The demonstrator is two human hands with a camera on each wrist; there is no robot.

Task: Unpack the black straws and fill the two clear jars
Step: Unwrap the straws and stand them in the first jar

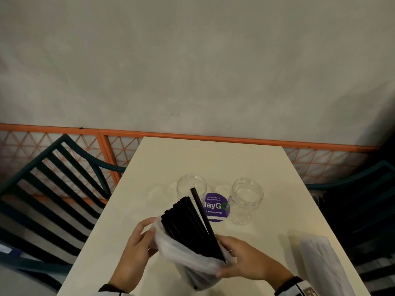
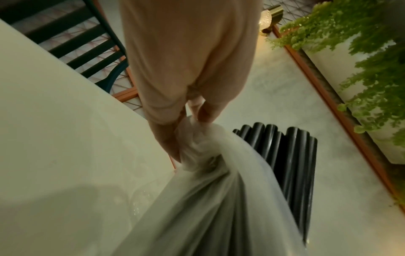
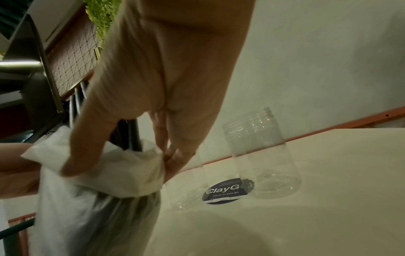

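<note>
Jars: two clear jars [image 1: 191, 187] [image 1: 247, 200] stand empty on the counter [image 1: 213, 159]. Left hand [image 1: 136, 246] and right hand [image 1: 245, 260] each grip one white bag [image 1: 192, 262] of glossy black straws [image 1: 183, 221].

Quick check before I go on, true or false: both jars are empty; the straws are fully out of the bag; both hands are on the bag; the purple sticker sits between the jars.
1. Both clear jars are empty: true.
2. The black straws are fully out of the plastic bag: false, their lower ends are in it.
3. The left hand and right hand both grip the bag: true.
4. The purple sticker lies left of both jars: false, between them.
</note>
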